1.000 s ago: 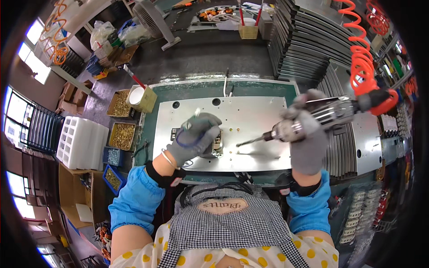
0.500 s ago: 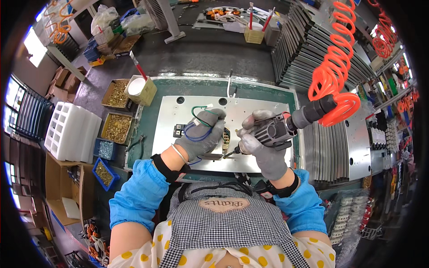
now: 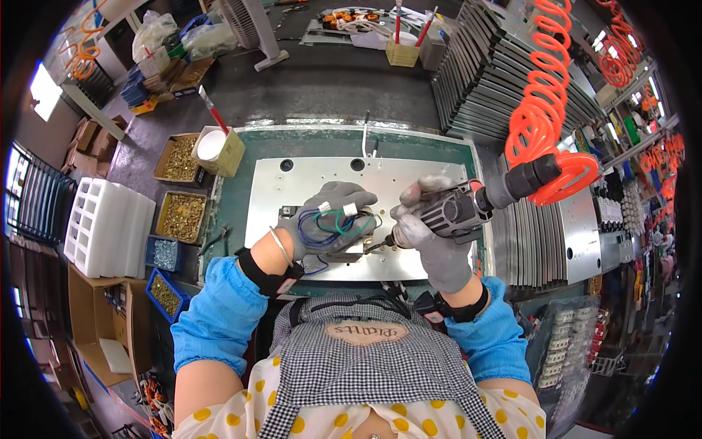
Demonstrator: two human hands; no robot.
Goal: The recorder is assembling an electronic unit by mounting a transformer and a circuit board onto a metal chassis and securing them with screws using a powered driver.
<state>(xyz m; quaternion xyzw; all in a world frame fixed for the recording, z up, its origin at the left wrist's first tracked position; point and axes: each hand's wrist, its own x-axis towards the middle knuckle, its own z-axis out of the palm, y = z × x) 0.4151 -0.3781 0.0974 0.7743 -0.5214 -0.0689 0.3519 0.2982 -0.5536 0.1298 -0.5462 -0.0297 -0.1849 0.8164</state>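
A bright metal panel (image 3: 431, 263) lies on the green-topped bench in front of me. My left hand (image 3: 314, 212), in a grey glove, is closed over a small wired part on the panel, mostly hidden beneath it. Blue and green wires (image 3: 340, 223) with white connectors loop over that hand. A metal bracket edge (image 3: 351, 256) shows below the fingers. My right hand (image 3: 435, 241), also gloved, is wrapped around a grey and black air screwdriver (image 3: 457, 212). Its bit points left, with the tip at the bracket's right end; contact cannot be made out.
An orange coiled hose (image 3: 541, 110) runs up from the screwdriver. Bins of brass-coloured fasteners (image 3: 183, 216) and a blue tray (image 3: 167, 295) stand at left, near pliers (image 3: 214, 240). Stacked metal panels (image 3: 504, 80) rise at far right. A box with a white pot (image 3: 223, 154) sits behind the bins.
The wires have shifted from above my left wrist to lie across the fingers, and that hand has turned lower over the part. The screwdriver stays nearly in place; the whole view has shifted slightly.
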